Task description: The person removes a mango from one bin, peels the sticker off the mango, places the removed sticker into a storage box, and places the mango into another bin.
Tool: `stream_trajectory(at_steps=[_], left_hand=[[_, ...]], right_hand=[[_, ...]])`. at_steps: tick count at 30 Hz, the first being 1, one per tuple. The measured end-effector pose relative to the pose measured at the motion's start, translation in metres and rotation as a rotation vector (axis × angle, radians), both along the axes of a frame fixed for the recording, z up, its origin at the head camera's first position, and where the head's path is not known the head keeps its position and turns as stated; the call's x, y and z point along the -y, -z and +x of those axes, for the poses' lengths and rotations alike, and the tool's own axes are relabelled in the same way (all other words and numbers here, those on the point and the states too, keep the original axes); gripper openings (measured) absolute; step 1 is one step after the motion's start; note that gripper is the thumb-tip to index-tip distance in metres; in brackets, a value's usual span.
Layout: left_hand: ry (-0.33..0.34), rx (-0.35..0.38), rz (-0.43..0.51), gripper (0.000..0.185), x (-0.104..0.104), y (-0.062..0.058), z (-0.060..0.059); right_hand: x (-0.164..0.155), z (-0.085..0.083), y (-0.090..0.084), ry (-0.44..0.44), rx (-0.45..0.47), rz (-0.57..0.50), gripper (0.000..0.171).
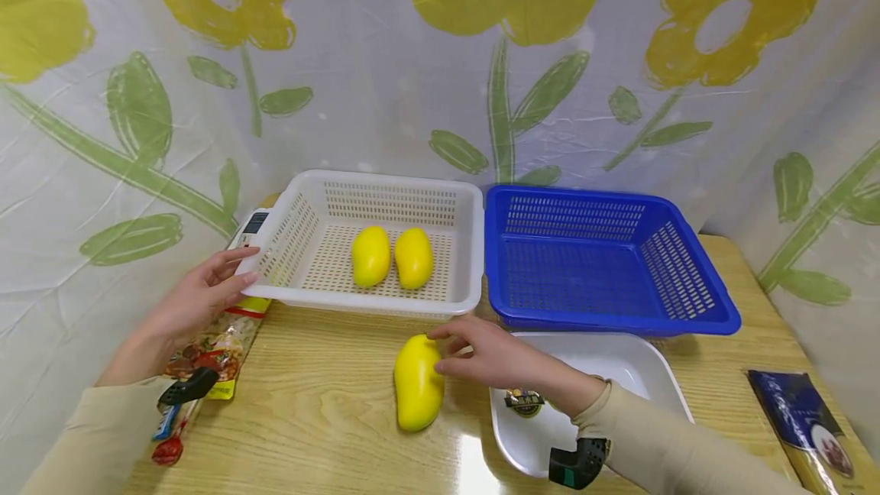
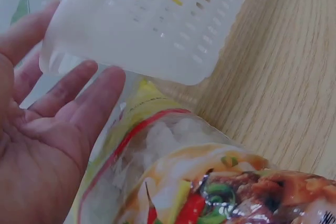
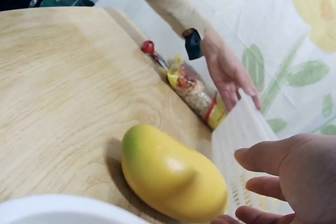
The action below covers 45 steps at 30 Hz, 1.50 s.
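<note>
On the wooden table (image 1: 330, 403), front of the white basket (image 1: 385, 300): right hand (image 1: 491, 357) at a yellow mango (image 1: 417, 383).
Fingers loosely spread, tips touching the mango's far end, gripping nothing. Left hand (image 1: 195, 296), fingers straight, rests against the basket's left corner.

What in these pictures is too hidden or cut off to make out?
- Device behind the white basket, head view: mostly hidden by the basket.
- Dark packet, head view: cut by the frame edge, print too small.
- White tray: partly under the right hand and sleeve.
</note>
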<state>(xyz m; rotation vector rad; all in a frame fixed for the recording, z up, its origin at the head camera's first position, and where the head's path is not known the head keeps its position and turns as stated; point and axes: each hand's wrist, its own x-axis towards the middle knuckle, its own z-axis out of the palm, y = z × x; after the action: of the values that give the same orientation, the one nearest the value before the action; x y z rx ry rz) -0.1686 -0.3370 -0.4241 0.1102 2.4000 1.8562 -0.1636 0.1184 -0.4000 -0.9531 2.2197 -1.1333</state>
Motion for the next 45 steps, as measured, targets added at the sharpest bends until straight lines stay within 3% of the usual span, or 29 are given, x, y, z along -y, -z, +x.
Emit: stream_trajectory(at_steps=[8, 19, 36, 45], left_hand=[[0.063, -0.005, 0.156, 0.053, 0.003, 0.001, 0.003], [0.057, -0.007, 0.128, 0.053, 0.002, 0.001, 0.003], [0.07, -0.007, 0.148, 0.054, 0.004, 0.004, 0.004], [0.072, -0.011, 0.179, 0.053, 0.0, 0.003, 0.004]], right_hand=[[0.021, -0.01, 0.012, -0.065, -0.093, 0.116, 0.045], [0.04, -0.018, 0.015, -0.219, -0.136, 0.162, 0.044], [0.039, -0.031, 0.009, -0.4, -0.157, 0.24, 0.046], [0.042, -0.033, 0.011, -0.394, -0.138, 0.221, 0.049]])
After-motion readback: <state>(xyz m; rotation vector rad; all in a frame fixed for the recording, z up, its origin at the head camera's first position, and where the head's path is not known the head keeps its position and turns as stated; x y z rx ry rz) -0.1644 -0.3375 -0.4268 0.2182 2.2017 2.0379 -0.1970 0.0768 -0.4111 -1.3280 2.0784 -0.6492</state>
